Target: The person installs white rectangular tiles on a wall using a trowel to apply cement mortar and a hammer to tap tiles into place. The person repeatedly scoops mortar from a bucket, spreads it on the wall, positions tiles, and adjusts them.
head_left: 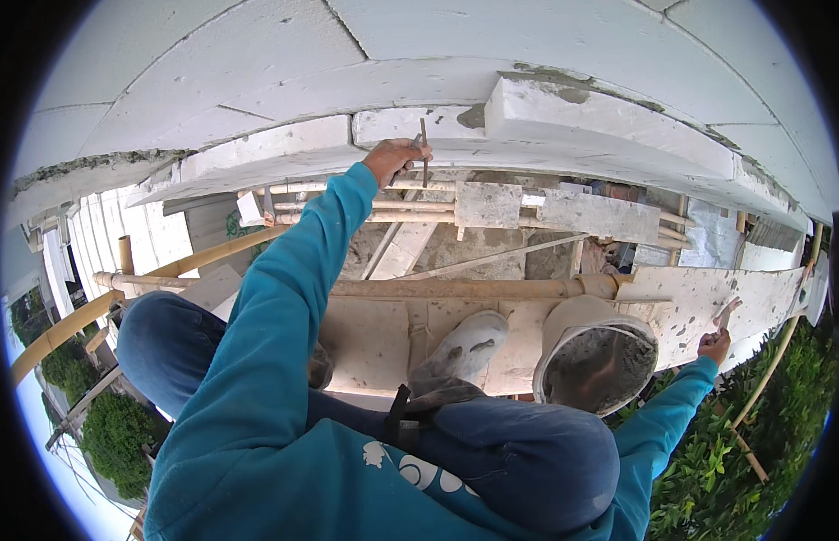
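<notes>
My left hand (397,162), arm stretched forward, is closed round a thin brown tool seen edge-on (425,151), close to the near face of the white block wall (428,123). The tool's exact kind does not show. Out to the right, my right hand (714,345) grips a small light-coloured tool with a flat end (728,313), over a spattered board (699,290). Left of that hand a bucket (582,317) stands by my knee, with wet grey mortar (597,371) inside.
I crouch on a plank walkway (370,338) with a bamboo pole (465,288) along its far edge. Past it are a gap, more bamboo rails (374,216) and boards. A raised white block (609,126) tops the wall. Green foliage (708,442) lies below at the right.
</notes>
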The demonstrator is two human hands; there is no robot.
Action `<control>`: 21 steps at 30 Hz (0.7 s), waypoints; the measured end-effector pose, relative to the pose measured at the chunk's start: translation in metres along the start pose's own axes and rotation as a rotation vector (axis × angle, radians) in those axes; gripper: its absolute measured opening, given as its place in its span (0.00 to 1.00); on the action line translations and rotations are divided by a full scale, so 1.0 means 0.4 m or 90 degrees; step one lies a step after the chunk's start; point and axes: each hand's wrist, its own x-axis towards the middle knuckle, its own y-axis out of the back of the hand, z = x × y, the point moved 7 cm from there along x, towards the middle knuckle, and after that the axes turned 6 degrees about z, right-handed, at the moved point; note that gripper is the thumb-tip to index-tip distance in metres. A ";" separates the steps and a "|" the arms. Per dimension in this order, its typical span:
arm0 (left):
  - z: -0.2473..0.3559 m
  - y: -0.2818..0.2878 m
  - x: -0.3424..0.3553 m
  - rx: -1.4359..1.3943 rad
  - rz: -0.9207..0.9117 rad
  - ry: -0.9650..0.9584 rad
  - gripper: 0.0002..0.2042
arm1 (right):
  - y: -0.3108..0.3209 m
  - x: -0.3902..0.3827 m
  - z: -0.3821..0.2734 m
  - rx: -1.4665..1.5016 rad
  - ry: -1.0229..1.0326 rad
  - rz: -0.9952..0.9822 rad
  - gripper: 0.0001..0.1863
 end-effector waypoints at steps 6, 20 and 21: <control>-0.052 -0.028 0.079 -0.036 0.069 -0.004 0.11 | -0.091 -0.506 -0.105 0.123 0.141 -0.094 0.08; -0.102 -0.241 0.280 -0.108 0.095 0.002 0.14 | -0.159 -1.216 -0.355 0.094 0.362 -0.377 0.04; -0.101 -0.255 0.283 -0.090 0.095 0.007 0.13 | -0.166 -1.247 -0.376 0.099 0.397 -0.396 0.04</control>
